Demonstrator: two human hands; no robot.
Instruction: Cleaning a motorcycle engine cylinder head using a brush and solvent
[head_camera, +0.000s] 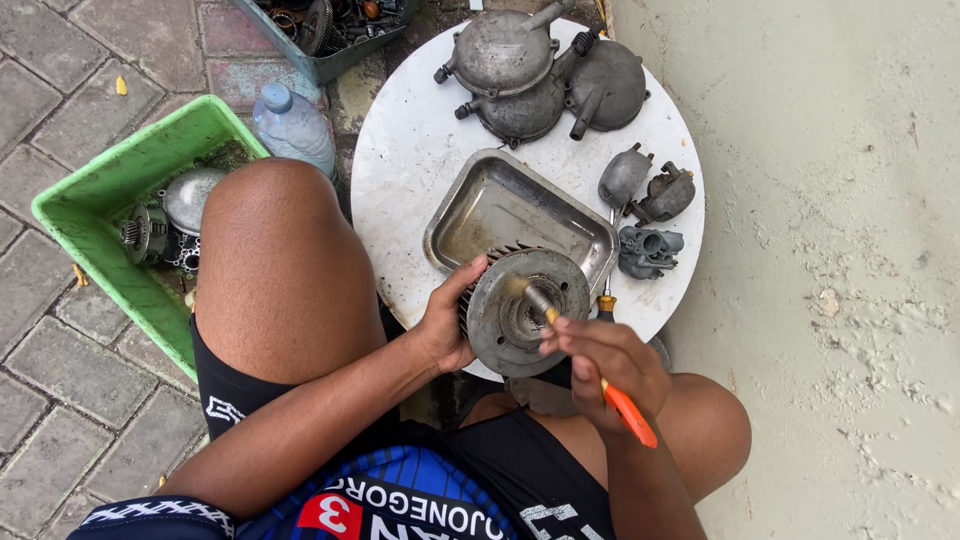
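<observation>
my left hand (445, 325) clamps the finned cylinder head (525, 310) steady over the metal tray (480, 205), right hand (600, 365) closed tight around the orange-handled brush (628, 410), bristles in its bore.

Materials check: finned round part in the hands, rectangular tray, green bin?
Finned round part: likely cast aluminium, dull grey, matte, grimy. Rectangular tray: probably stainless or aluminium sheet, scuffed sheen, rolled rim. Green bin: plastic, uniform glossy green with moulded walls.
</observation>
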